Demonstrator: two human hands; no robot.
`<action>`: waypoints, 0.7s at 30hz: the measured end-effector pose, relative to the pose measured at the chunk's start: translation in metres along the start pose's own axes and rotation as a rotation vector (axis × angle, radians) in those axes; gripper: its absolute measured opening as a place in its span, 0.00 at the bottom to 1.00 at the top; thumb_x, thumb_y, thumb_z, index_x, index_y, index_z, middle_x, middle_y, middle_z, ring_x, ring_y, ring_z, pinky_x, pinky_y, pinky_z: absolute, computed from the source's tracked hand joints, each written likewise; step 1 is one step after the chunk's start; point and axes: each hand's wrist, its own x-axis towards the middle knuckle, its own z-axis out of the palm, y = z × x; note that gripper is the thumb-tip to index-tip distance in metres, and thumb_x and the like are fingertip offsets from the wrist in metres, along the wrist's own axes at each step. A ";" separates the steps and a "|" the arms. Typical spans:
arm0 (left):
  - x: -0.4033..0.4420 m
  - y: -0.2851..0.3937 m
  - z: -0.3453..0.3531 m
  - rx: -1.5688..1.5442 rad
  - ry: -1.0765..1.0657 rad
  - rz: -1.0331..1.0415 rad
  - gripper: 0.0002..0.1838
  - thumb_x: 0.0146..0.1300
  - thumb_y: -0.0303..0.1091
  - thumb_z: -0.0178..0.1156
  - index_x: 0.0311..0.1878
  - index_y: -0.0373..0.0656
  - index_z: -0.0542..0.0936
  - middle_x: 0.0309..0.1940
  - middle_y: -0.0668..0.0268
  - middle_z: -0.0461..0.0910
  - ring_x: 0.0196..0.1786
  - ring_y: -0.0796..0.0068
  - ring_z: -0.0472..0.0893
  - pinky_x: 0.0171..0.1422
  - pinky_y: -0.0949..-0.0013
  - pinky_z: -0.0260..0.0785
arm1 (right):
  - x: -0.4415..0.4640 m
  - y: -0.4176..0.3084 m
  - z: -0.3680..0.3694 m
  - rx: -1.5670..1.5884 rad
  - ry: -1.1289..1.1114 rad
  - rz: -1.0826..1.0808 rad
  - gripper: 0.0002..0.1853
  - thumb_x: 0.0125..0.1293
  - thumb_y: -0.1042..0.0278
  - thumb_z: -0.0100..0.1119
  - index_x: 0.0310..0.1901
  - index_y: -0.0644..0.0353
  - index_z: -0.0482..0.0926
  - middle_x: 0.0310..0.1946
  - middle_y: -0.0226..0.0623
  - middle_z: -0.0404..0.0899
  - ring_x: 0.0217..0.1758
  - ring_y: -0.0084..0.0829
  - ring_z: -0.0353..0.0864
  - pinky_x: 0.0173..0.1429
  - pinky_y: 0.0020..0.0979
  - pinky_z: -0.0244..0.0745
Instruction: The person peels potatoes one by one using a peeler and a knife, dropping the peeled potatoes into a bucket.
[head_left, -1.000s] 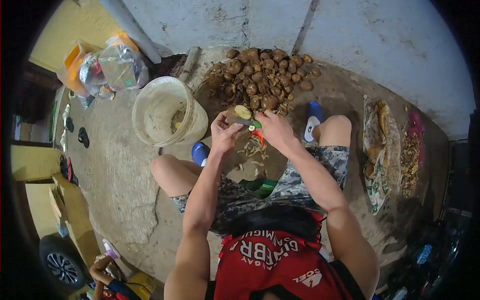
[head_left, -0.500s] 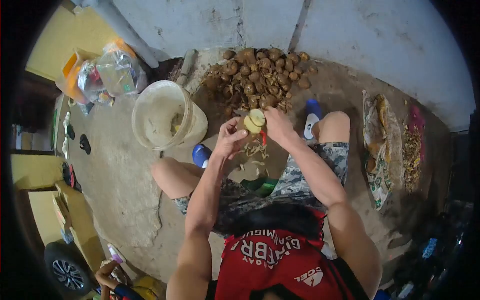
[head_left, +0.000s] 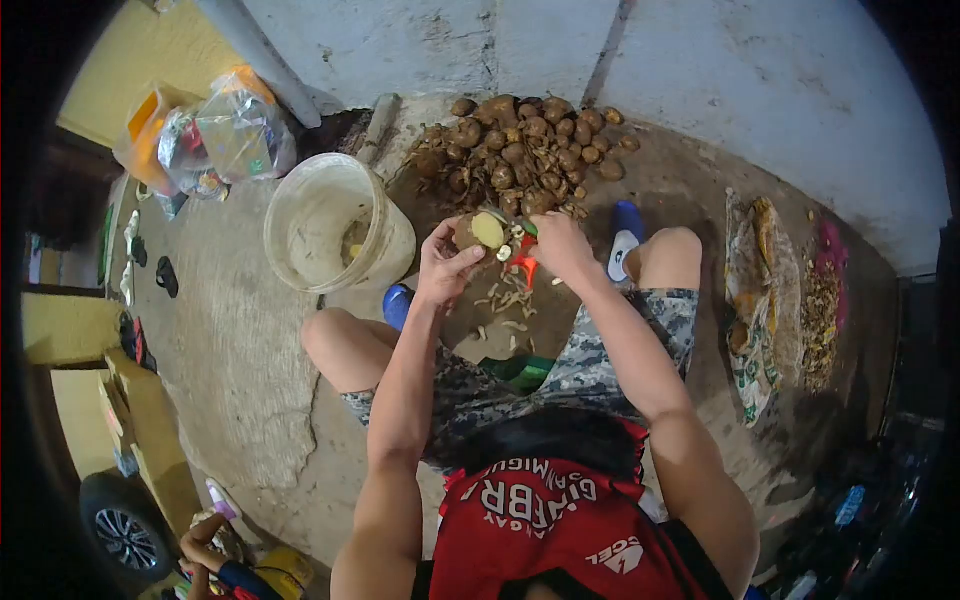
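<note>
Between my knees, my left hand (head_left: 447, 262) is closed around a brown potato (head_left: 487, 230) with a pale cut face turned up. My right hand (head_left: 561, 247) is closed on the green handle of a knife (head_left: 528, 230), its blade partly hidden beside the potato. A red tool (head_left: 523, 263) lies just below, near my right hand. Pale peelings (head_left: 508, 300) are scattered on the ground under both hands. Beyond them is a heap of brown potatoes (head_left: 520, 150) mixed with peelings.
A whitish bucket (head_left: 385, 240) stands left of my hands, with a little yellow inside. Plastic bags (head_left: 235, 135) sit at the upper left. A sack (head_left: 765, 300) lies on the right. Part of another person (head_left: 205, 545) shows at the lower left, near a wheel (head_left: 125, 525).
The cut pieces seen apart half a second ago now show as one cut face in my left hand. The knife's green handle is visible again in my right hand.
</note>
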 end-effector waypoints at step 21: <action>-0.009 0.021 0.028 0.739 0.158 0.180 0.26 0.50 0.20 0.76 0.52 0.32 0.75 0.46 0.60 0.82 0.48 0.73 0.82 0.55 0.68 0.75 | -0.012 -0.039 -0.015 -0.013 -0.107 -0.014 0.20 0.60 0.69 0.65 0.56 0.56 0.77 0.49 0.48 0.77 0.52 0.51 0.81 0.53 0.47 0.78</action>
